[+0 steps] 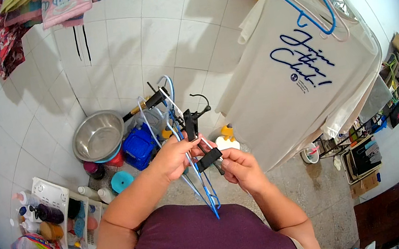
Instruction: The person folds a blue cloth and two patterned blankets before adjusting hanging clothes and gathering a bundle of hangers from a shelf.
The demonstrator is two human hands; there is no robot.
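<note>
My left hand (177, 156) is closed round a bunch of clothes hangers in front of my chest. Among them are blue and white hangers (206, 188) and a hanger with black clips (210, 159) on a pale bar and a black hook (202, 103). Fingers of my right hand (239, 164) pinch the right end of that bar, beside the lower black clip. Another black clip (191, 125) sits just above my left hand. Part of the bunch is hidden behind my fingers.
At right hangs a cream T-shirt (274, 87), with empty blue hangers (301, 7) above it. A steel basin (98, 137) and a blue plastic container (140, 146) stand at back left. A white shelf (62, 208) holds bottles at left. Towels (66, 7) hang at upper left.
</note>
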